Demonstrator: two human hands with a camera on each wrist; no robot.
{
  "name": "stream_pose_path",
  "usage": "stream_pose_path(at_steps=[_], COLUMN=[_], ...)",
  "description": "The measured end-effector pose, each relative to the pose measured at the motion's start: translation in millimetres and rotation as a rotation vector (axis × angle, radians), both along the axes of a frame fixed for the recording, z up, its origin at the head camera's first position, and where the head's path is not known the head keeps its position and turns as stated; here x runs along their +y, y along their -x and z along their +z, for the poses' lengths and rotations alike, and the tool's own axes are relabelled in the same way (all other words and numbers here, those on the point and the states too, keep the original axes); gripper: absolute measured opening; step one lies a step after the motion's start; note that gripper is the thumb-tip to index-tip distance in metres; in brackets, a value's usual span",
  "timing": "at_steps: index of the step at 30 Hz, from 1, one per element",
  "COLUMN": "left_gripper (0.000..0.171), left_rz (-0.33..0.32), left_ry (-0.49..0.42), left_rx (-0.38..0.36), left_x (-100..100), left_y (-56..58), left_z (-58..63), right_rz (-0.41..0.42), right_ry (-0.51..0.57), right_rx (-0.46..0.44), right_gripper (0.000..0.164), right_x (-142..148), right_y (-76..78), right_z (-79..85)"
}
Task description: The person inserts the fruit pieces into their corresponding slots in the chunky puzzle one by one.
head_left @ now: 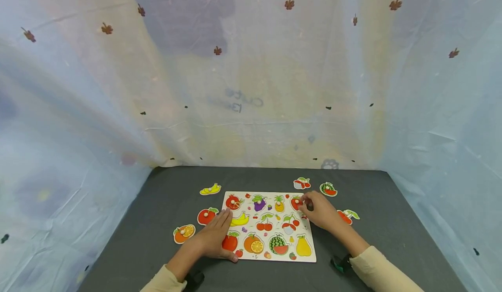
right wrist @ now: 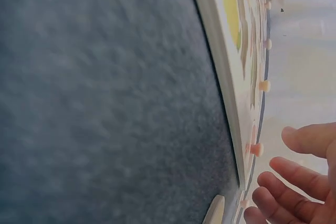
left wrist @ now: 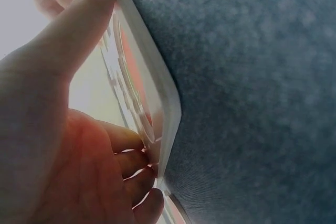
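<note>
A white wooden fruit puzzle board (head_left: 274, 253) lies flat on the dark table. My left hand (head_left: 215, 235) rests on its left edge, fingers straight; in the left wrist view the fingertips (left wrist: 137, 163) touch the board's side. Over the top right corner is my right hand (head_left: 319, 211), beside a red fruit piece (head_left: 296, 203) in its slot. The right wrist view shows the thumb (right wrist: 304, 139) and fingers apart from that piece's wooden knob (right wrist: 257, 149). Pomegranate (head_left: 233, 202), grape (head_left: 259, 203) and pineapple (head_left: 279, 204) pieces sit in the top row.
Loose pieces lie around the board: bananas (head_left: 210, 189), a red apple (head_left: 206, 216) and an orange (head_left: 184, 234) on the left. At the right are a red-and-white fruit piece (head_left: 302, 183), a watermelon (head_left: 328, 189) and a red piece with leaves (head_left: 351, 214), partly behind the right forearm.
</note>
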State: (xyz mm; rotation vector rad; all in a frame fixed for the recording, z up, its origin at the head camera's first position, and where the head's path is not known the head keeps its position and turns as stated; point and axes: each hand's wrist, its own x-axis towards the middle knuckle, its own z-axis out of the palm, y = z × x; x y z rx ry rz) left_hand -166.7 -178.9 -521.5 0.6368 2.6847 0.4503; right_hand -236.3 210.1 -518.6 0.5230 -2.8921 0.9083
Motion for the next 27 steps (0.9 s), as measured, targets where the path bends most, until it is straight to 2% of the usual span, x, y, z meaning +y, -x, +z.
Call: stream_pose_path(at_steps=[9,12,17,23,27], left_gripper=[0.132,0.123,0.104,0.089,0.077], left_rz=[-0.023,-0.022,-0.032,0.010,0.030], left_ry=[-0.031,-0.051,-0.063,-0.127,-0.163], left_rx=[-0.014,-0.023,0.009,0.017,0.041], left_x=[-6,-9,-12,-18,-23], left_y=[6.9,10.1,16.0,21.4,27.2], left_z=[1.5,0.8,0.7,7.0,5.8], right_rz=[-0.017,-0.011,0.011,0.012,0.015], right_ry=[-0.025,-0.039,-0.062,-0.102,-0.108], right_rx=[0.025,0.037,0.056,-0.022,-0.064], right_gripper=[0.030,0.035,0.041,0.058,0.067], right_x=[2,3,4,6,8], right_y=[-24.8,-31.6,-42.1,-55.0,-61.9], right_z=[2.1,1.0,2.5,0.3,-2.3])
